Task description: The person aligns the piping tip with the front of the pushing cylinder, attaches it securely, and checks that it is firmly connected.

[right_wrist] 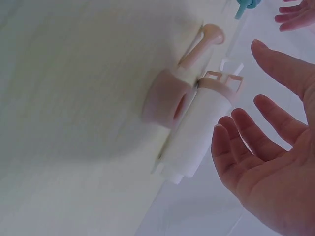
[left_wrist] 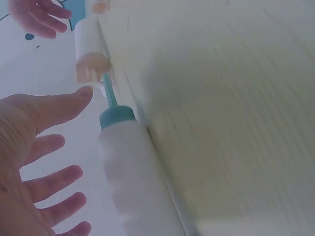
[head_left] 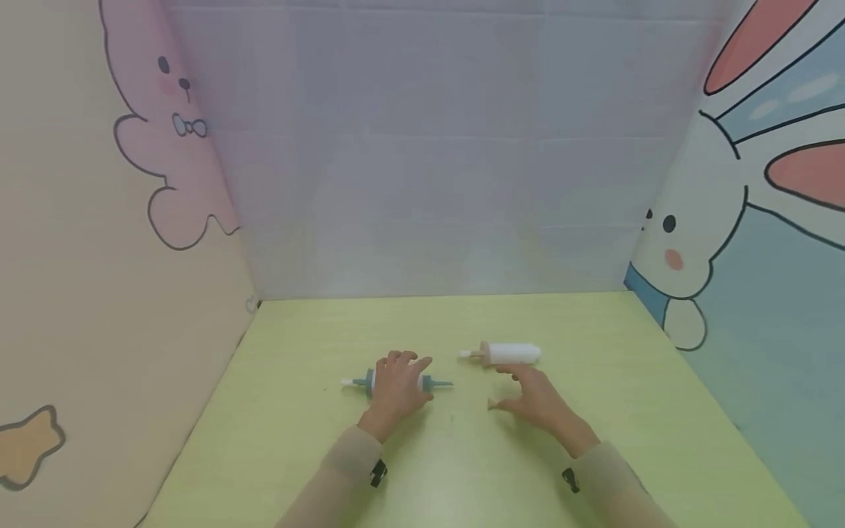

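Now our left hand (head_left: 396,389) hovers over the blue-capped roller (head_left: 429,382), fingers (left_wrist: 54,184) spread; right of it, our right hand (head_left: 538,400) nears the pink-capped roller (head_left: 511,353), fingers (right_wrist: 236,147) apart, on the tabletop (head_left: 462,455).

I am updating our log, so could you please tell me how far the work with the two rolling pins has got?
Done: the blue-handled rolling pin and the pink-handled rolling pin lie side by side on the green table. In hand: nothing is gripped; the left hand hovers open over the blue one, and the right hand is open just short of the pink one. Left: taking hold of either.
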Motion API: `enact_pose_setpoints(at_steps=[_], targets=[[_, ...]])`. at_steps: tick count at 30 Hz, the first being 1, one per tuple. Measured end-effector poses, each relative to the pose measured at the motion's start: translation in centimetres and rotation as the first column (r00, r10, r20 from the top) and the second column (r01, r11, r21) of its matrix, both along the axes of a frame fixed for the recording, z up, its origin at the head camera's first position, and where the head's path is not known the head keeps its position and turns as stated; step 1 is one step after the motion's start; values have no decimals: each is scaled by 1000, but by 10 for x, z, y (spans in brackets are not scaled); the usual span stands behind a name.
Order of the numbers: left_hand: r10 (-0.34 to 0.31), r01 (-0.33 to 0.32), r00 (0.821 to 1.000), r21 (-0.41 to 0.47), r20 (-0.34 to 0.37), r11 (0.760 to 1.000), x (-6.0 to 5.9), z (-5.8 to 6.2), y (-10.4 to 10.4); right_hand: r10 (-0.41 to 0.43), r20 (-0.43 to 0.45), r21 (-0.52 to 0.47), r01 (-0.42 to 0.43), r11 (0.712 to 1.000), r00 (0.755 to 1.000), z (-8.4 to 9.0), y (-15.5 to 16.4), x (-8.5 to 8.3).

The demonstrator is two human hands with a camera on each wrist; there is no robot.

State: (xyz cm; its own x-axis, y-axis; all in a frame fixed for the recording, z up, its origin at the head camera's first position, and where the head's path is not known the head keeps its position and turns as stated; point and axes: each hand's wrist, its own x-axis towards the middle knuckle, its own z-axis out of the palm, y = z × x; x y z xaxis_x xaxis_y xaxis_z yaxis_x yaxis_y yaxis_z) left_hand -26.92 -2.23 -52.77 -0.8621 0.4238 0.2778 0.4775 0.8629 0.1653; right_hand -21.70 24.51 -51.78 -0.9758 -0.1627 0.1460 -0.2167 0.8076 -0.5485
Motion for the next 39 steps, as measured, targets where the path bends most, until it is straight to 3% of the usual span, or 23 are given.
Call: enact_pose_setpoints(at_steps=[3, 8, 10, 12, 16, 19, 30, 39], targets=[[-59, 59, 997, 8, -42, 998, 7, -3, 15, -30, 51, 46, 27, 999, 998, -3, 10, 7], [-175, 180, 976, 26, -126, 983, 17, -10, 48, -62, 134, 83, 51, 995, 989, -6, 21, 16], [-201, 206, 974, 37, -105, 978, 20, -14, 61, -71, 141, 91, 58, 994, 987, -7, 24, 18], [-216, 217, 976, 71, -28, 974, 21, -16, 72, -85, 147, 104, 70, 992, 985, -10, 26, 20], [-212, 191, 966, 143, 148, 971, 21, -21, 91, -104, 142, 112, 88, 990, 984, -14, 30, 23], [-199, 165, 954, 161, 225, 973, 20, -26, 100, -106, 132, 97, 93, 991, 986, -18, 32, 23], [-196, 133, 943, 234, 270, 963, 17, -37, 109, -109, 109, 92, 99, 991, 988, -24, 34, 22], [-225, 150, 933, 263, 282, 953, 14, -41, 109, -101, 90, 82, 94, 992, 991, -27, 34, 22]])
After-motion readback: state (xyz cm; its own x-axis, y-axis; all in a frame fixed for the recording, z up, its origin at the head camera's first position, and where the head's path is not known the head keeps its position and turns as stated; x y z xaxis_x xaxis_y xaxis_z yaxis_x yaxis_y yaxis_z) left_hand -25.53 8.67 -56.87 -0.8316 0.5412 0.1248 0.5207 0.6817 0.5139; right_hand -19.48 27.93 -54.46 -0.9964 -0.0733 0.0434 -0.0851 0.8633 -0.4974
